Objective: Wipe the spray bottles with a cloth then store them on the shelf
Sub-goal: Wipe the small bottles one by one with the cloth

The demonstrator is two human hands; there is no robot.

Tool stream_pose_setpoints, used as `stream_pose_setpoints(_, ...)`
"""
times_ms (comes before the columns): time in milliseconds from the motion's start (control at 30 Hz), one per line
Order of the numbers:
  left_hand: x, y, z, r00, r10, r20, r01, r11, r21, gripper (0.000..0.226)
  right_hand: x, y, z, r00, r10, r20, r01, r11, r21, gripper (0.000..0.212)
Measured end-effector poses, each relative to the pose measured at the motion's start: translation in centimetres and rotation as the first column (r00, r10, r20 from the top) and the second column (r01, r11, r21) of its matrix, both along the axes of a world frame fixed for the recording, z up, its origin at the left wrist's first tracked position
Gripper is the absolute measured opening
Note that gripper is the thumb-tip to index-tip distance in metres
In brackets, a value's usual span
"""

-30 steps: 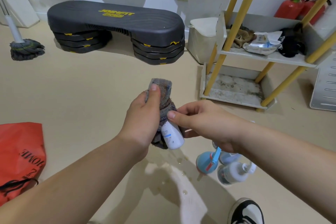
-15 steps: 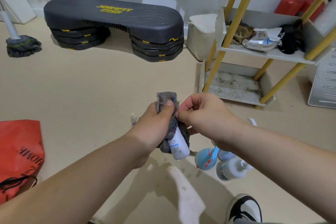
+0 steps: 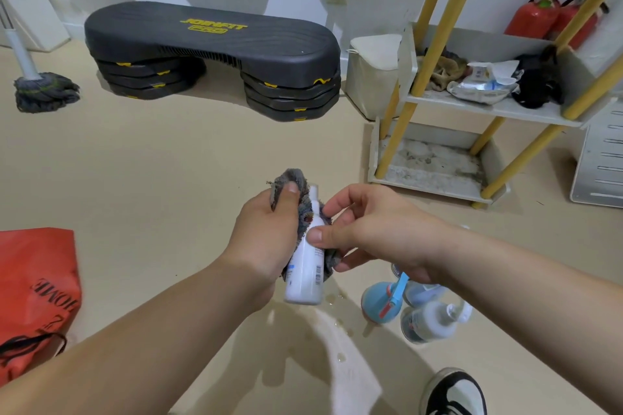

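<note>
My left hand (image 3: 266,236) grips a grey cloth (image 3: 296,190) wrapped round a small white spray bottle (image 3: 305,274), which points up with its nozzle beside my thumb. My right hand (image 3: 374,229) pinches the bottle's side between thumb and fingers. On the floor under my right wrist stand a blue spray bottle (image 3: 379,305) and a clear spray bottle (image 3: 429,322), with another bottle partly hidden behind them. The shelf (image 3: 435,175) with yellow poles stands at the right; its bottom tray is stained, and its upper tray holds rags and packets.
A dark step platform (image 3: 209,47) lies by the wall. A mop head (image 3: 45,91) rests at far left, a red bag (image 3: 33,293) at lower left. Red fire extinguishers (image 3: 539,13) stand behind the shelf. My shoe (image 3: 453,392) is at the bottom right. Water drops wet the floor.
The cloth has slid up the bottle, so more of the white body shows. My right hand shifted from the cloth's top to the bottle's side.
</note>
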State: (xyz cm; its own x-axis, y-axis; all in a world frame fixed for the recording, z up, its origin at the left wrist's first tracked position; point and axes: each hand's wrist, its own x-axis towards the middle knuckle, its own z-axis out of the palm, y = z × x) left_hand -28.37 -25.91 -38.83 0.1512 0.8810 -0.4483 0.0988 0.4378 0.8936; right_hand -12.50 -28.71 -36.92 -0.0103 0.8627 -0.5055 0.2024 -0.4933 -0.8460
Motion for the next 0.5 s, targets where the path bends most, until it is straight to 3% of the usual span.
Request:
stream_pose_setpoints(133,-0.1,-0.6,0.2,0.956,-0.083,0.282,0.155,0.957,-0.244,0.027,0.5,0.0,-0.4,0.989,-0.020,0.149,0.005,0.995,0.099,0.045)
stream_pose_setpoints(267,-0.4,-0.5,-0.2,0.948,-0.140,0.284,0.212,0.948,-0.238,0.028,1.3,0.1,-0.1,0.983,0.018,0.184,-0.029,0.998,0.060,0.054)
stream_pose_setpoints(400,-0.5,0.3,-0.2,0.944,-0.118,0.309,0.188,0.960,-0.207,0.031,2.1,1.0,0.4,0.995,-0.092,0.036,0.090,0.994,0.066,0.028)
stream_pose_setpoints(500,-0.5,0.3,-0.1,0.941,-0.157,0.298,0.216,0.960,-0.176,0.033,2.6,1.2,0.3,0.999,-0.042,0.025,0.040,0.996,0.079,0.020)
